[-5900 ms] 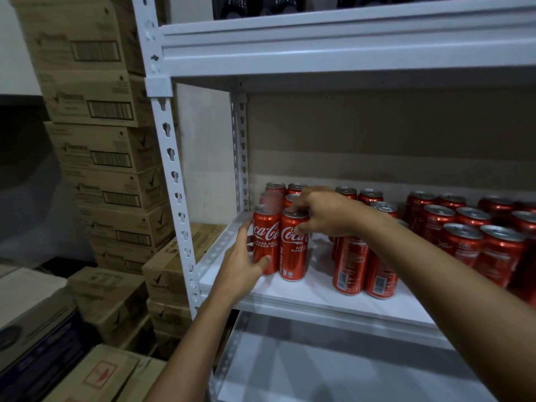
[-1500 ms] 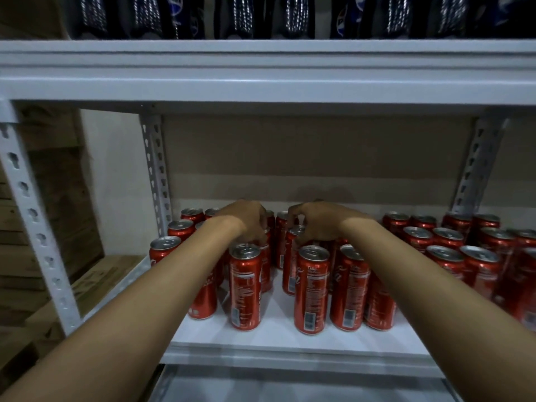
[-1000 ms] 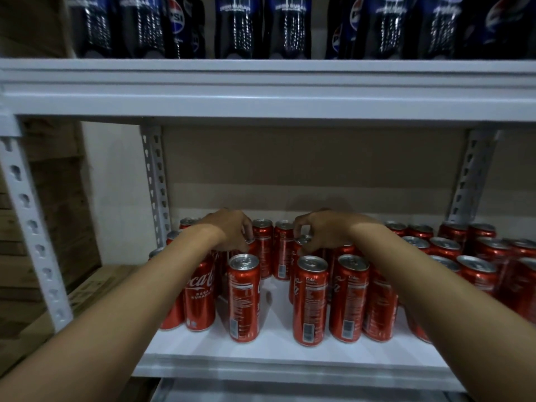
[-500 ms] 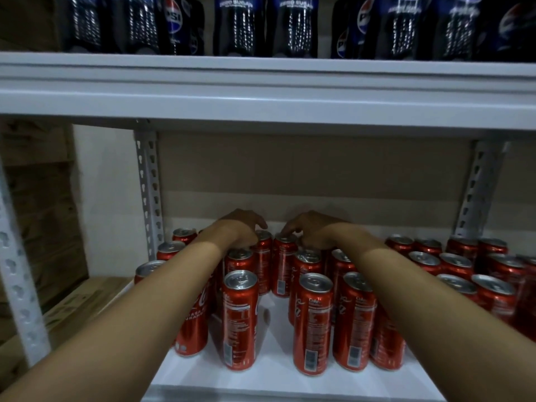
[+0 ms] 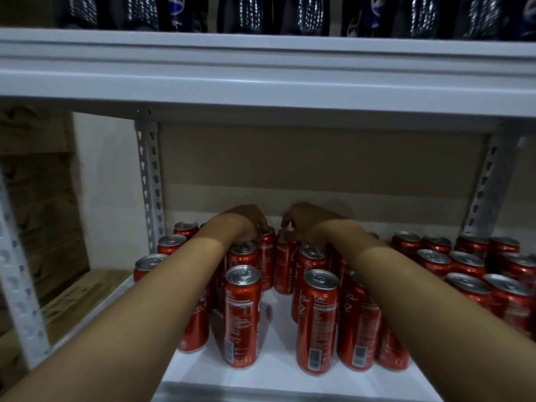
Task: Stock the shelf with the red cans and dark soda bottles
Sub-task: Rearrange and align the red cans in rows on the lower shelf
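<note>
Both hands, L (image 5: 245, 224) & R (image 5: 304, 221), curled on rear cans (image 5: 285, 262).

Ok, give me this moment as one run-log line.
left hand: on rear can top | right hand: on rear can top | red cans: upright on lower shelf | dark soda bottles: upper shelf

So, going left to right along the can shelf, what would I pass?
Stacked brown cardboard boxes → white perforated shelf post → left hand → right hand → separate cluster of red cans.
</note>
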